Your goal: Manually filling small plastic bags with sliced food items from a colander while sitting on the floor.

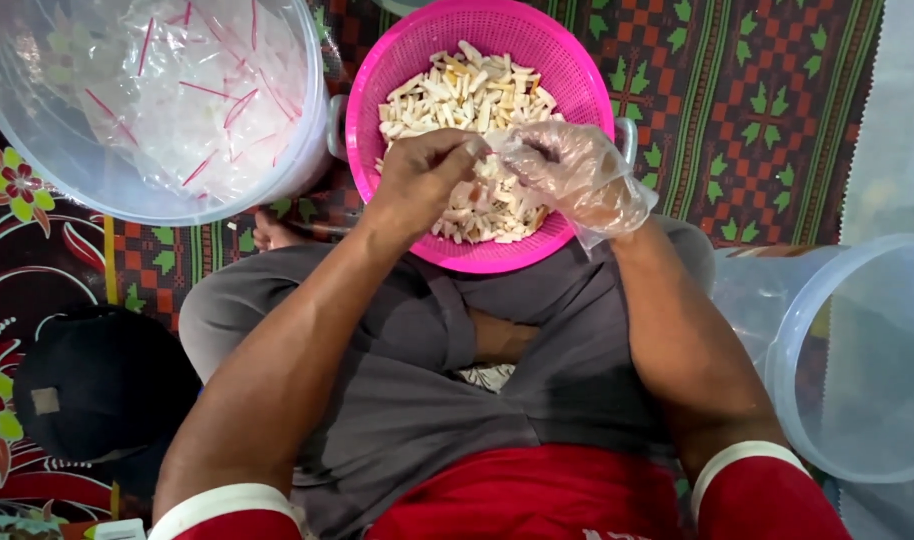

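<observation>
A pink perforated basket (397, 60) rests in front of my crossed legs, filled with pale stick-shaped snack pieces (467, 95). My bare left hand (422, 180) hovers over the basket's near side and pinches the edge of a small clear plastic bag (497, 145). My right hand (577, 175), in a clear plastic glove, holds the other side of that bag above the snack pieces. Both hands meet over the basket's middle.
A clear tub (87, 170) at the upper left holds small sealed clear packets with red strips. Another clear tub (857, 360) lies tilted at the right. A black cap (102, 385) sits at the left on the patterned mat (767, 110).
</observation>
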